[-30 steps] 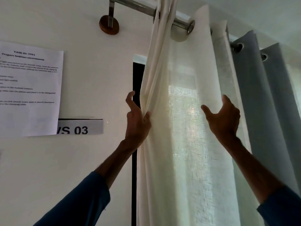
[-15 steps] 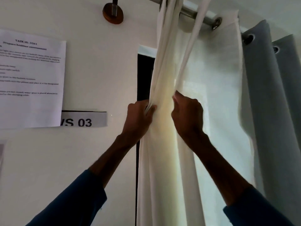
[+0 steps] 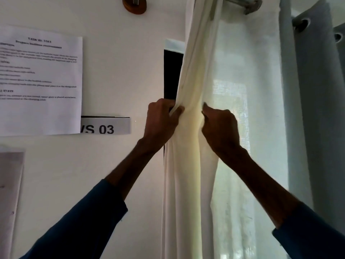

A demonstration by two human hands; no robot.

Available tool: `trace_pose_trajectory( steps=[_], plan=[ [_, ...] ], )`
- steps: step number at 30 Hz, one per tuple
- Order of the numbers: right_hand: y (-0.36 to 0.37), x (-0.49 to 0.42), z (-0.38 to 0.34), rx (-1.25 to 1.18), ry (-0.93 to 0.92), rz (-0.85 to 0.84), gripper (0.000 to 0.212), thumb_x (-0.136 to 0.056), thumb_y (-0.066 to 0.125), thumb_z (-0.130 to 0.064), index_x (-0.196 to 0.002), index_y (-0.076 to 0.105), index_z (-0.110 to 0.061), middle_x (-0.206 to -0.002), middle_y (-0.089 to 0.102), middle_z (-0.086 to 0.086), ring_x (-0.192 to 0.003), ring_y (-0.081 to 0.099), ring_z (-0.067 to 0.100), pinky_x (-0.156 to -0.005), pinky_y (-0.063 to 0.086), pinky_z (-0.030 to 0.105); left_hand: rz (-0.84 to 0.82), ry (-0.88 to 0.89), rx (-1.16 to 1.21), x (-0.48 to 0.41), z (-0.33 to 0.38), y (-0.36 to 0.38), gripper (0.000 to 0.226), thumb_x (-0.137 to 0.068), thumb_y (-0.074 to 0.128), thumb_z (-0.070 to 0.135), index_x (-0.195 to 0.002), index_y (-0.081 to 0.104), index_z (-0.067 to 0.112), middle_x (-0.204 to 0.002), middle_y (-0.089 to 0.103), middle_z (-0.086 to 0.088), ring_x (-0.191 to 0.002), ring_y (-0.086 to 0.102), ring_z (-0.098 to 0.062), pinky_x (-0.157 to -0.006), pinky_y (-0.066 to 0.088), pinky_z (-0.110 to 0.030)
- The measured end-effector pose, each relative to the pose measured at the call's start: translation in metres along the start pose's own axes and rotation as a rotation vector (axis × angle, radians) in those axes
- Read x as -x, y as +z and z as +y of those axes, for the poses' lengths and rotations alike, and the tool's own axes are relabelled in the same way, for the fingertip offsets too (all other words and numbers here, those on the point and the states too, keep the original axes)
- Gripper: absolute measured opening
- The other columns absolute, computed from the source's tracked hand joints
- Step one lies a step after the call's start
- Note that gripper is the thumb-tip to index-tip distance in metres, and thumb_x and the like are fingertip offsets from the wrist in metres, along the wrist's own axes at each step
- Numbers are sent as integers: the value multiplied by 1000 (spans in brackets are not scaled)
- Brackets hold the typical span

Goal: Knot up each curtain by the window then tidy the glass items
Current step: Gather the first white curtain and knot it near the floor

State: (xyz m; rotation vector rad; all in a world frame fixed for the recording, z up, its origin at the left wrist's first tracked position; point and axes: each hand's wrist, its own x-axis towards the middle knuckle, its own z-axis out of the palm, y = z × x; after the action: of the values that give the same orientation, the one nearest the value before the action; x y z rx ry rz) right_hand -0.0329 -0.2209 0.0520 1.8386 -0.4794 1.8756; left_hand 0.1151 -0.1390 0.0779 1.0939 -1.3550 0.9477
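Left hand point(image 3: 162, 119) and right hand point(image 3: 220, 126) both clenched on bunched white curtain point(image 3: 190, 86) — loose folds likely to slip out, sagging knot

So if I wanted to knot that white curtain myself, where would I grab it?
Probably the gathered bunch of the white curtain, where the left hand and right hand pinch it. Come from both sides at once: there the folds are squeezed into one narrow rope, while the cloth to the right hangs flat and wide.
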Motion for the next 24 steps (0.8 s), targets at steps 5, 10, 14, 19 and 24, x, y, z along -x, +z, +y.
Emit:
trace_pose_trajectory(
  steps=[5,10,14,19,24],
  plan=[
    [-10,15,28,29,96,18,41,-80,60,14,-118,68,0,-50,56,16,-41,54,34,-51,37,27,-50,25,60,8,29,11,50,-90,70,19,-53,38,26,-51,39,15,-50,50,8,-49,34,-4],
    [-13,22,20,-29,-17,45,28,-90,65,5,-118,69,3,-63,68,14,-48,64,32,-49,47,28,-100,60,53,8,48,25,35,-90,68,20,-61,56,3,-56,55,-7,-47,49,-14,-46,40,-25],
    [-13,29,10,-94,-45,119,21,-92,67,-2,-113,73,2,-72,74,17,-52,67,34,-54,54,33,-121,88,27,7,54,29,37,-89,63,10,-56,50,2,-48,48,-6,-41,39,-15,-44,37,-36],
    [-16,35,11,-142,-33,139,16,-92,71,-9,-103,77,1,-82,77,14,-62,73,30,-69,53,26,-142,52,6,6,48,30,32,-89,65,12,-60,57,-1,-53,54,-11,-46,50,-22,-46,44,-40],
    [-19,37,4,-107,-52,123,12,-91,72,-12,-84,76,-3,-66,72,12,-51,67,29,-55,60,35,-167,53,29,4,49,31,24,-79,60,-2,-57,52,-8,-52,53,-21,-41,42,-23,-43,40,-44]
  ],
)
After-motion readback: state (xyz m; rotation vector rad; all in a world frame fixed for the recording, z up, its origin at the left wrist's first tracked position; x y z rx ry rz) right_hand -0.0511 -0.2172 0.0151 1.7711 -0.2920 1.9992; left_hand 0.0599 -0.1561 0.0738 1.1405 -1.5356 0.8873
